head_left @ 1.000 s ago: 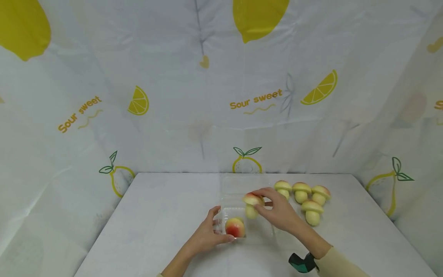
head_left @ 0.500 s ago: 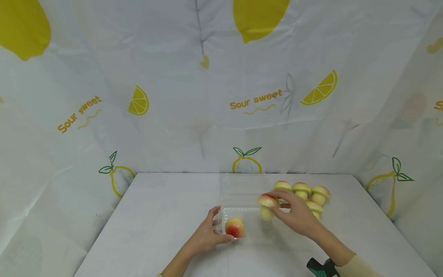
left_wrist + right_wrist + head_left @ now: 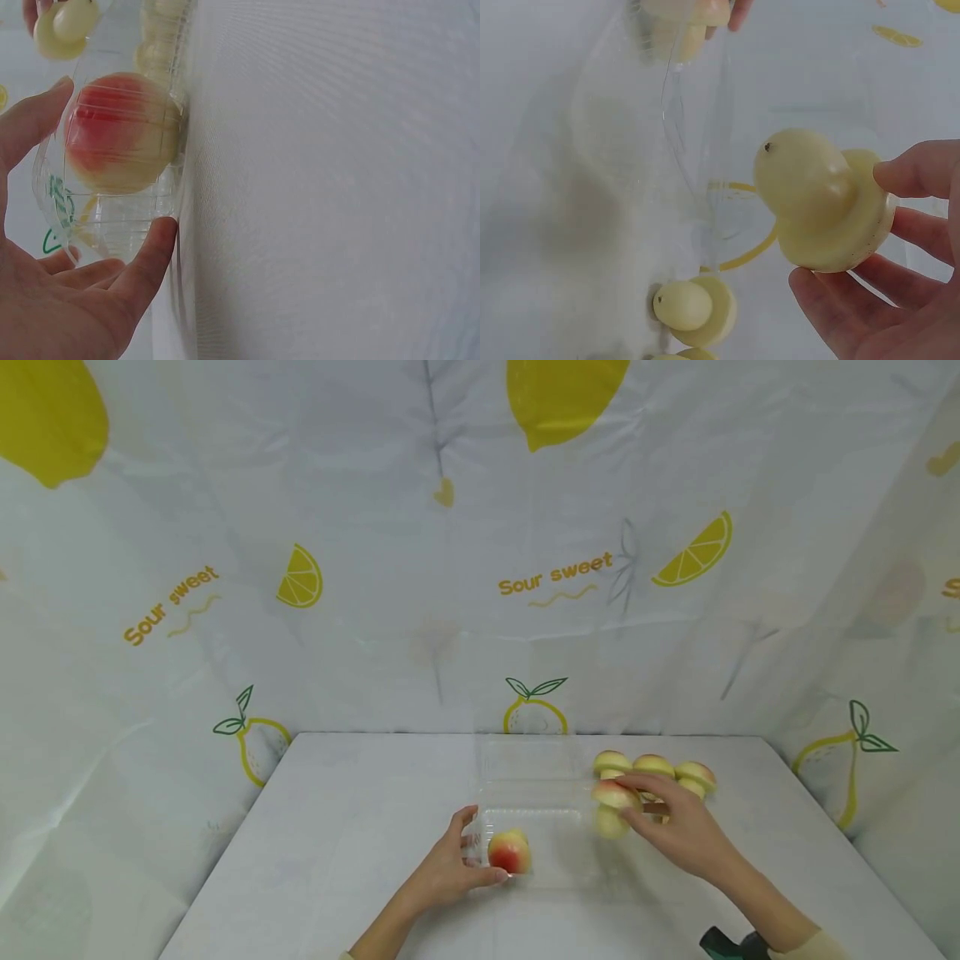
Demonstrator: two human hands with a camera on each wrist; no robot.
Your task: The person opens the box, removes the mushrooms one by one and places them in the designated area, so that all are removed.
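Note:
My right hand [image 3: 675, 827] pinches a toy mushroom [image 3: 612, 796] by its reddish cap, stem pointing down. It is held up at the right end of a clear plastic clamshell box [image 3: 555, 860]. In the right wrist view the thumb and fingers grip the pale mushroom [image 3: 817, 195] around its cap edge. My left hand [image 3: 450, 868] holds the box's left end, thumb on the near side, fingers at the far corner. Inside that end lies another mushroom [image 3: 509, 852], red and yellow cap showing; the left wrist view shows its cap [image 3: 120, 135] through the clear wall.
Several more mushrooms [image 3: 612, 762] stand at the back right of the white table [image 3: 360, 810], partly hidden by my right hand. The box's clear lid [image 3: 528, 760] is folded back behind it. A lemon-printed curtain [image 3: 390, 568] hangs behind the table.
My right hand has moved to the right with its mushroom, from over the box to its right end, overlapping the other mushrooms in the head view. The left hand and box stay put.

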